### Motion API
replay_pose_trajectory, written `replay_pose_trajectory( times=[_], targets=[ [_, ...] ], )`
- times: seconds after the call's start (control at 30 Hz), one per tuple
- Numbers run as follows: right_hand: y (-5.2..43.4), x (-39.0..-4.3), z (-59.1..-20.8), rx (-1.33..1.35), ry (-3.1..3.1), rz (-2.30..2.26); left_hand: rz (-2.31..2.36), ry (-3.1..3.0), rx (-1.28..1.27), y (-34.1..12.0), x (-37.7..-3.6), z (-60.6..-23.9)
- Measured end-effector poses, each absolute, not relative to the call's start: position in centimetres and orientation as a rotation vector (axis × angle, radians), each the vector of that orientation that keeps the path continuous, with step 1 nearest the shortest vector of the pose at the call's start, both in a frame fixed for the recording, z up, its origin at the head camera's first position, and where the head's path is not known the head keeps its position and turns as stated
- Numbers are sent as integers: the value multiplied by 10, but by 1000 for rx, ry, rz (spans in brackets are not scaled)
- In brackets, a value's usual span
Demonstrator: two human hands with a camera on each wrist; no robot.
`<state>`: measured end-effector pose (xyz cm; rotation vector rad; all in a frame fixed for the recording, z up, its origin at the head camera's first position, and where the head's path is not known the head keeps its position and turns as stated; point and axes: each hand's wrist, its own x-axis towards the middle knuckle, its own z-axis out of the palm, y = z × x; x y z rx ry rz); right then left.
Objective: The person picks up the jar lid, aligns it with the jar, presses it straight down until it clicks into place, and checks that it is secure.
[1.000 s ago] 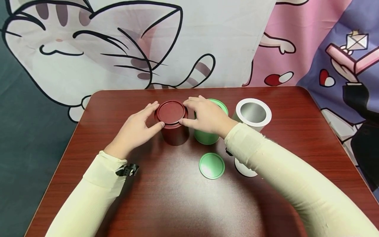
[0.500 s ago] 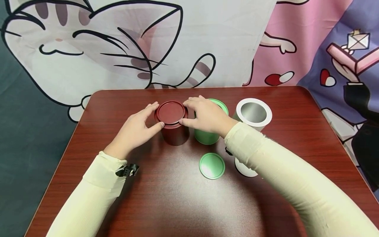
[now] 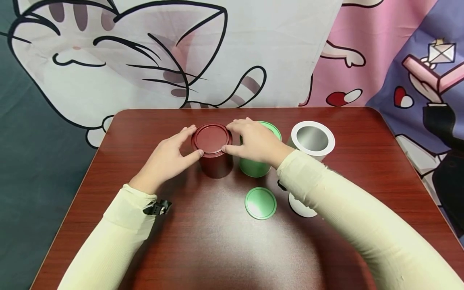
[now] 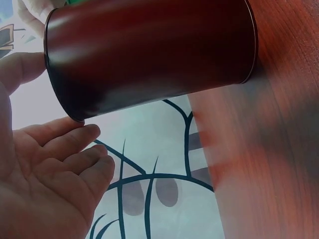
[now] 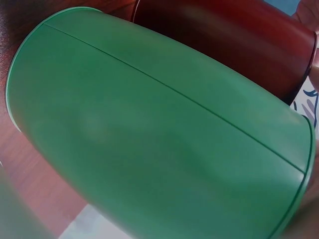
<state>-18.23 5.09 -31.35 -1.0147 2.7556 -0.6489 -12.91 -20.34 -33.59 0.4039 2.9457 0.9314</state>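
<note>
Just right of my fingers stands an open green tin [image 3: 258, 165], upright on the dark red wooden table [image 3: 145, 121]. Further right, apart from it, an open white tin [image 3: 312, 140] shows its silver inside. Nearer to me than my fingers a green lid [image 3: 260, 203] lies flat, a white lid [image 3: 299, 208] beside it. Beyond my fingers hangs a cat-print cloth [image 3: 145, 52].

A dark red round tin [image 3: 214, 155] is standing upright on the table, its matching red lid [image 3: 212, 139] sitting flat on top. The tin's smooth cylindrical wall is showing a soft sheen, and it is standing just beside the open green tin [image 3: 255, 164] on its right
</note>
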Motion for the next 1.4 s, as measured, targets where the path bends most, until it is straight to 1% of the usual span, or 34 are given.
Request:
replay_pose_trajectory(
  times=[0.57, 0.73, 1.1, 1.4],
  targets=[
    [45, -182, -315, -1075, 2762, -691, 945, 2934, 364, -204, -129, -337],
    [43, -182, -314, -1073, 2774, -687, 948, 2939, 385, -202, -131, -335],
    [40, -181, -310, -888, 2767, -646, 921, 2841, 267, -194, -136, -324],
    [42, -179, -309, -843, 2777, -646, 996, 2832, 234, -196, -132, -325]
  ],
)
